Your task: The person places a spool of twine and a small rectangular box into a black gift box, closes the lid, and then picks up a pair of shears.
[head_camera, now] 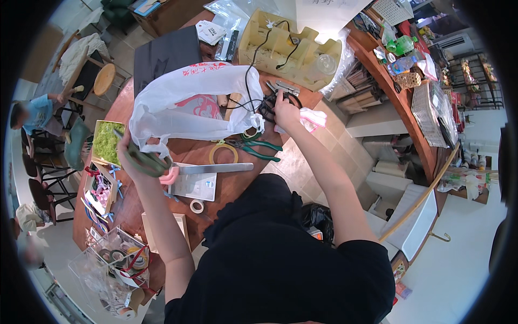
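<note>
My left hand (128, 154) holds green-handled scissors (147, 162) at the table's left side, the blade pointing up past the fingers. My right hand (286, 111) is at black-handled scissors (267, 108) by the table's right edge; its fingers partly hide the handles, so its grip is unclear. Between my hands lies a white plastic bag (162, 97) with red print, its mouth showing wooden pieces (232, 106). Nearer me are green-handled pliers (263, 150), a yellow tape roll (223, 154) and a long-bladed knife (216, 168) with a pink handle.
Behind the bag stand a dark box (166, 52) and a yellow compartment box (275, 52) with a black cable across it. Green moss fills a box (108, 141) at left. A clear acrylic box (117, 259) holds tape rolls. Another person (40, 115) is at far left.
</note>
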The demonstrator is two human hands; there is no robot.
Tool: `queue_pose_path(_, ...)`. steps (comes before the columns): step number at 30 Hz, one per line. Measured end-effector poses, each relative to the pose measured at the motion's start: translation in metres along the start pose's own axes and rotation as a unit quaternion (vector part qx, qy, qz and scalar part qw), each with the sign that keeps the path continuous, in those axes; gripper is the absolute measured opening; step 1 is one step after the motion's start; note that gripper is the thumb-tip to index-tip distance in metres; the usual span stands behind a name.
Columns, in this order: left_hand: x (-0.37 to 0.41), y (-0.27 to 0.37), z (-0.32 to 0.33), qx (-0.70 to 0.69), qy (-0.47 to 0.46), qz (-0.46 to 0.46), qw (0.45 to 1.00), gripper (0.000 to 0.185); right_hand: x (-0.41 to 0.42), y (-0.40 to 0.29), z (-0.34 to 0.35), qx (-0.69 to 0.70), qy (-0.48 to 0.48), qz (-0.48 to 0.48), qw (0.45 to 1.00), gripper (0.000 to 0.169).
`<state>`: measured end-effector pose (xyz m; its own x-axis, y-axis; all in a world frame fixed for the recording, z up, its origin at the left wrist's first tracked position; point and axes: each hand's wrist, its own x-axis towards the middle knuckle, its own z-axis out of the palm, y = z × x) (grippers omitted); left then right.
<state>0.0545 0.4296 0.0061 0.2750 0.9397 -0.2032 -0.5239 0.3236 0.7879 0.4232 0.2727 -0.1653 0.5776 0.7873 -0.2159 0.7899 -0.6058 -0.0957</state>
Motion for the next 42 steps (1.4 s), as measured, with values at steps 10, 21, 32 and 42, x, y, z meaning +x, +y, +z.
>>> queue_pose_path(10, -0.113, -0.046, -0.025, -0.084, 0.071, 0.121, 0.986, 0.037, 0.027, 0.052, -0.038, 0.167, -0.103, -0.022, 0.980, 0.065)
queue_pose_path(21, -0.152, -0.231, 0.047, -0.204, -0.059, -0.376, 0.902, 0.044, -0.030, 0.055, -0.111, 0.449, -0.386, 0.063, 0.803, 0.025)
queue_pose_path(32, -0.147, -0.314, 0.122, -0.380, 0.000, -0.240, 0.893, 0.051, -0.097, 0.068, -0.135, 0.254, -0.413, -0.211, 0.849, 0.061)
queue_pose_path(42, -0.179, -0.311, 0.120, -0.411, 0.096, -0.168, 0.891, 0.036, -0.104, 0.039, -0.127, 0.155, -0.144, -0.571, 0.794, 0.062)
